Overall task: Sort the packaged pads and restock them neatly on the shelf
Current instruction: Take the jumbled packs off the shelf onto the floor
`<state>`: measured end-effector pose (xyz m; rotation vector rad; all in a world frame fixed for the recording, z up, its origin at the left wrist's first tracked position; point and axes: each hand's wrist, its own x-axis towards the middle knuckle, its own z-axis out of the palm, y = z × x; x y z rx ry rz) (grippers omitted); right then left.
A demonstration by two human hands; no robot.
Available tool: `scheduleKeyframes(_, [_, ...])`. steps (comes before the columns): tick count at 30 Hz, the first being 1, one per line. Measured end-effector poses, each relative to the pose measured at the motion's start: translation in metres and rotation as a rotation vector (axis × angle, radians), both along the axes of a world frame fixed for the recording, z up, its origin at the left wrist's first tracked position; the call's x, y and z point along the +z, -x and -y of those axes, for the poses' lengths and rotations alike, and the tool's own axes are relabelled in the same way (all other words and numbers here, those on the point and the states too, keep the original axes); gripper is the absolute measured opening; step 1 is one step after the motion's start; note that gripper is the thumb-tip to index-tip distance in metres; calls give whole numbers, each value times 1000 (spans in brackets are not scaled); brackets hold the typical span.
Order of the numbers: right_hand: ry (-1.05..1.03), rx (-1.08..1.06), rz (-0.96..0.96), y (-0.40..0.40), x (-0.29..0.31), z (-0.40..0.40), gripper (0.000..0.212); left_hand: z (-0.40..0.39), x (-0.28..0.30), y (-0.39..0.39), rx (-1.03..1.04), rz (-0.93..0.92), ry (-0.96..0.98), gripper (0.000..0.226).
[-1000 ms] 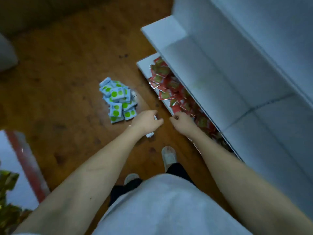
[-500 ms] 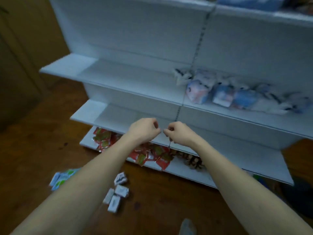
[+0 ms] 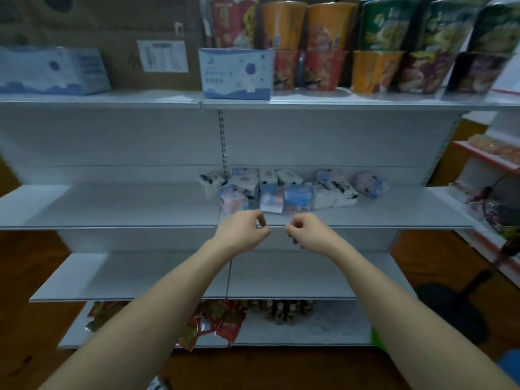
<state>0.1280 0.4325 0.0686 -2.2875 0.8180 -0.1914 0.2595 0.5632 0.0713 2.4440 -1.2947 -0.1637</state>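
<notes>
Both hands are raised side by side in front of the white shelf unit (image 3: 112, 206), level with the front lip of its middle board.

Left hand (image 3: 242, 232): fingers curled in, thumb and forefinger tips close together. Nothing visible inside the curl; it looks empty, though motion blur leaves a tiny item possible.

Right hand (image 3: 306, 232): the same pose, fingers curled toward the palm, nothing seen in it. The two hands are near each other but apart, with a narrow gap between them.

Packaged pads (image 3: 284, 190): a loose cluster of small soft packs in white, blue and pink, lying on the middle board of the shelf unit, just behind and above the hands. The packs lie unevenly, some tilted, some leaning on neighbours. Neither hand touches them.

Elsewhere on the shelf unit:
- The top board carries a pale blue box (image 3: 236, 73) near its centre, a longer blue box (image 3: 52, 70) toward the left end, and stacked cup-noodle tubs (image 3: 326, 43) to the right.
- The bottom board holds a heap of red sachets (image 3: 222, 319) under the left forearm, with a dark bundle (image 3: 281, 309) just right of them; its kind is unclear.

A brown wooden floor (image 3: 28, 319) lies below the shelf unit.
</notes>
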Motion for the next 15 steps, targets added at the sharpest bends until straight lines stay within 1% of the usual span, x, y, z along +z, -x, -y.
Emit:
scheduleKeyframes(9, [3,-79,77,104,-8,121,30,121,10,90,-14,-127,164,19])
scheduleKeyframes(12, [25,-111,93,136,-17,161,31,159,8,117,-24,-151,170,14])
scheduleKeyframes(15, [23,-121,81,151,-28,198,28,189,6,134,-30,-143,143,14])
